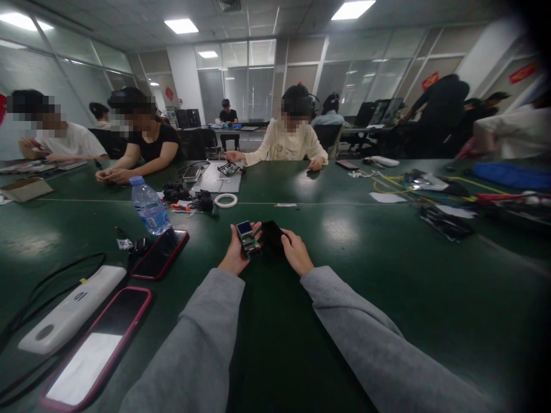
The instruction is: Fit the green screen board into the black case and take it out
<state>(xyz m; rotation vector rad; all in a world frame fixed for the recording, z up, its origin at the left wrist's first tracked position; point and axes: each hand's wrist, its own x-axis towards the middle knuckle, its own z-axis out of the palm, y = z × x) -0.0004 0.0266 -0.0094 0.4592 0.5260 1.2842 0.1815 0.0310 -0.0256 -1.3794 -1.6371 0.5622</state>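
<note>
In my left hand (pixel 235 252) lies a small green circuit board (pixel 250 244) with a little dark screen at its upper end. The fingers wrap around the board from below and its far side. Close beside it, my right hand (pixel 297 251) grips a flat black object (pixel 272 236), perhaps a case or cover; its dark surface shows no detail. Both hands are just above the green table (pixel 344 275), with the board and the black object nearly touching.
To the left are a water bottle (pixel 150 206), a red-edged phone (pixel 160 254), a white device marked 01 (pixel 73 310) and a pink-cased phone (pixel 99 350). A white tape roll (pixel 225 201) and black parts (pixel 189 197) lie ahead. Cables clutter the right; several people sit opposite.
</note>
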